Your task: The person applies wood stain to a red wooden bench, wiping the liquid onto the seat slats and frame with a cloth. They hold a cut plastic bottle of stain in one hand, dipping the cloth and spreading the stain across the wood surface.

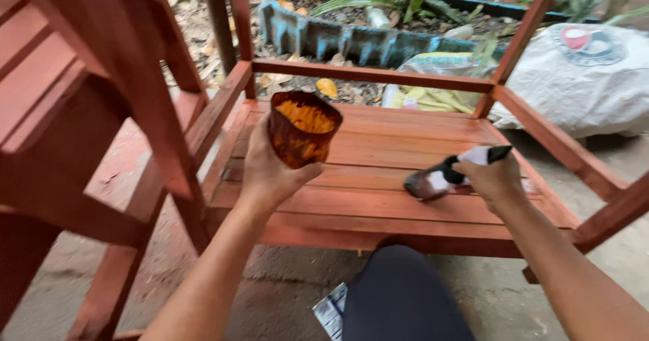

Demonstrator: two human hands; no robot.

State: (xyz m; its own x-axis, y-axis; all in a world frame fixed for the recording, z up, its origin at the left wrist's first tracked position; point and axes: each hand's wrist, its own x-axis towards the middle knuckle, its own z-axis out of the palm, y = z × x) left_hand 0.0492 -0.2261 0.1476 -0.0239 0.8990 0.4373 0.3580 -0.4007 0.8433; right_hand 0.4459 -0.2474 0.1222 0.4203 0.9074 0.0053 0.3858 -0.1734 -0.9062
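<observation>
Chair frame (88, 111): a second reddish wooden piece stands close at the far left, just beside the slatted one; an elbow or the cup could brush its surface, and if that coat is wet it would smear.
Left hand (270, 172): wrapped around a cut-off cup, holding it up above the left edge of the slats.
Cup (302, 128): stained brown-orange inside and out, open top, tilted a little toward the camera; a further tilt could slop stain over the fingers or onto the wood in a blotch.
Slatted panel (378, 148): reddish boards already coloured, lying flat between upright legs; drips left alone would likely dry as dark patches.
Knee (402, 294): dark trouser leg near the front rail; leaning in could rub it against the wood.
Brush (446, 175): bristles down on a slat at the right, blurred; an overloaded brush may leave runs in the gaps.
Right hand (497, 179): closed on the brush handle.
Sack (581, 77): white bag near the right legs, could catch splashes.
</observation>
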